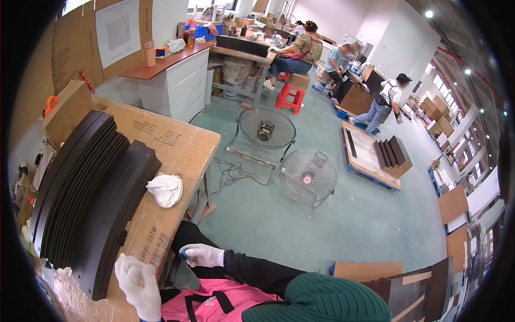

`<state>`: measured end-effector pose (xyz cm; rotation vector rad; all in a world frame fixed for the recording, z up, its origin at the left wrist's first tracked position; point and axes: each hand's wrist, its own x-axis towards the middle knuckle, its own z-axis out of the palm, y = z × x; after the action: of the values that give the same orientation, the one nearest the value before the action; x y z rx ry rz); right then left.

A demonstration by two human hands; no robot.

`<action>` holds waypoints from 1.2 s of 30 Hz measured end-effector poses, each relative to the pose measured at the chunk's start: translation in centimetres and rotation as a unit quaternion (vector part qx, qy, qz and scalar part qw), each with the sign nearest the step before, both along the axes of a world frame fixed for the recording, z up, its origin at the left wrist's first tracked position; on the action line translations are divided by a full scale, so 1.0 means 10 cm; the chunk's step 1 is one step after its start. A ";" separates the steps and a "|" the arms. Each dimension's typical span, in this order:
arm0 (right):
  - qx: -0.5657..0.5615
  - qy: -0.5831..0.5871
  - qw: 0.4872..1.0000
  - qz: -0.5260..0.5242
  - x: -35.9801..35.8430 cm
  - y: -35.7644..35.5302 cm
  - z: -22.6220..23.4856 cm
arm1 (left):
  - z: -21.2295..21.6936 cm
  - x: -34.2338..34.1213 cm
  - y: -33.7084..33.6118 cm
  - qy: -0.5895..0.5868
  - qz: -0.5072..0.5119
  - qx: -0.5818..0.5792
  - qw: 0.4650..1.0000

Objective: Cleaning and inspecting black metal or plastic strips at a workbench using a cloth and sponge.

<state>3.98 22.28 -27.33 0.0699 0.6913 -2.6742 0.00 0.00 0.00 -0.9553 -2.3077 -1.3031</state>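
My left hand (138,287), in a white knit glove, is at the table's near edge beside the dark panels, its fingers curled in; anything inside them is hidden. Close to my lap, my white-gloved right hand (206,255) is closed round a small blue object (184,252), mostly covered by the fingers. Two rows of long, dark, slightly curved-looking panels, a taller row (75,177) and a shorter row (120,198), stand close-packed on the cardboard-covered table (177,134). A crumpled white cloth (165,190) lies right of them.
Two round floor fans (267,127) and loose cables (233,174) occupy the floor beyond the table. A white cabinet (179,80) stands behind. Farther off are a red stool (290,99), several people at work, and a pallet (370,155) with dark panels. More boards (413,290) stand at lower right.
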 end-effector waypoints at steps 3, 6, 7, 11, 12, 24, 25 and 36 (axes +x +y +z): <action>0.016 -0.013 1.000 -0.006 0.14 0.03 0.03 | -0.14 0.28 -0.12 -0.039 0.030 0.013 0.999; 0.011 -0.018 1.000 -0.001 0.18 -0.02 0.06 | -0.34 0.38 -0.33 -0.107 0.059 0.031 0.992; 0.012 -0.020 1.000 0.001 0.18 -0.02 0.06 | -0.40 0.39 -0.37 -0.139 0.064 0.048 0.987; 0.026 -0.029 0.999 0.004 0.17 0.01 0.06 | -0.42 0.44 -0.38 -0.221 0.073 0.079 0.969; 0.025 -0.029 0.999 0.003 0.16 0.00 0.06 | -0.41 0.45 -0.37 -0.220 0.073 0.078 0.970; 0.022 -0.016 1.000 0.004 0.06 0.01 0.03 | -0.28 0.48 -0.17 -0.233 -0.017 0.146 0.961; 0.024 -0.015 1.000 0.003 0.06 0.01 0.03 | -0.25 0.50 -0.17 -0.234 -0.018 0.146 0.961; 0.025 -0.013 1.000 0.008 0.00 0.00 0.05 | -0.15 0.63 -0.17 -0.309 -0.063 0.179 0.932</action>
<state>3.95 22.30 -26.85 0.1122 0.7462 -2.6356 6.30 -1.67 -1.54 -0.6337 -2.3012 -2.2480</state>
